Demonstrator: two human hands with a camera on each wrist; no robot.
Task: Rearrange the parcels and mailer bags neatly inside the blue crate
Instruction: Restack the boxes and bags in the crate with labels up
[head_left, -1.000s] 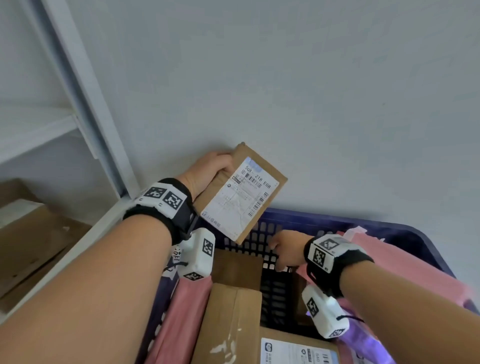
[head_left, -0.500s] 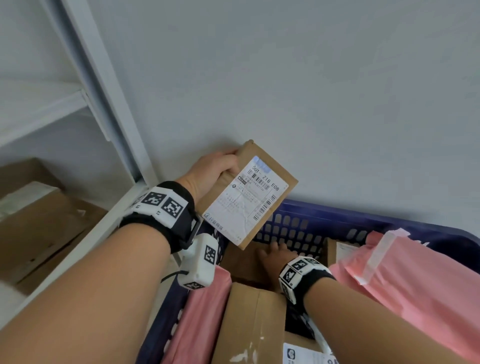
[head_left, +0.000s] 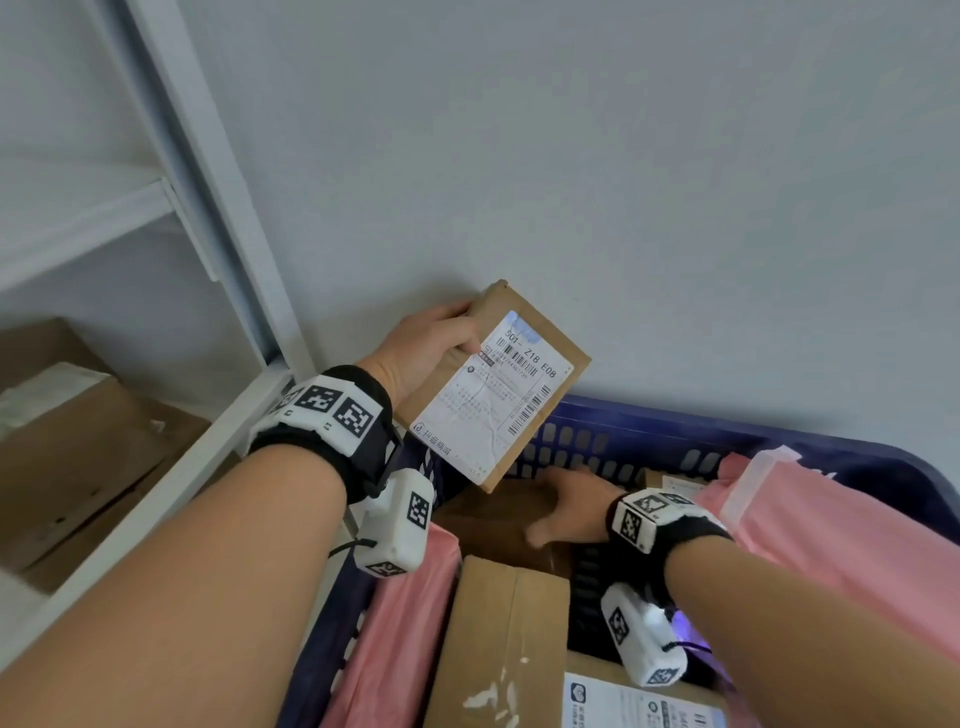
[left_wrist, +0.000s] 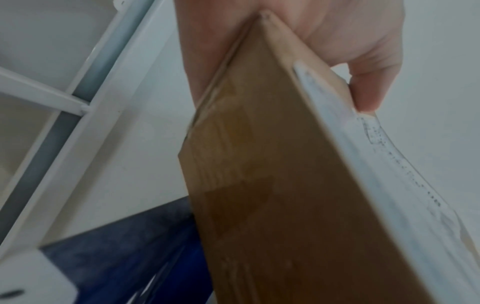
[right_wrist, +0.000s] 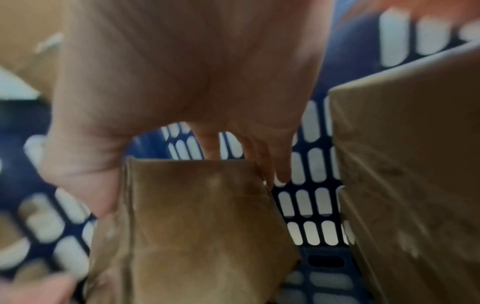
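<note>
A flat labelled parcel (head_left: 493, 384) is held by the left hand (head_left: 426, 351) above the blue crate (head_left: 649, 431); directly below, a brown box (right_wrist: 197, 216) is grasped by the right hand (head_left: 571, 506).

**Crate layout at far-left corner**

Flat parcel (head_left: 498, 384) held in left hand (head_left: 423, 353) above far-left corner of crate (head_left: 649, 423). Below it, inside crate, small box (head_left: 493, 519) under right hand (head_left: 569, 506). Long box (head_left: 498, 639) nearer, mailer bag (head_left: 400, 623) to its left, second mailer bag (head_left: 831, 545) along right side. Shelving frame (head_left: 208, 208) left of crate.
</note>
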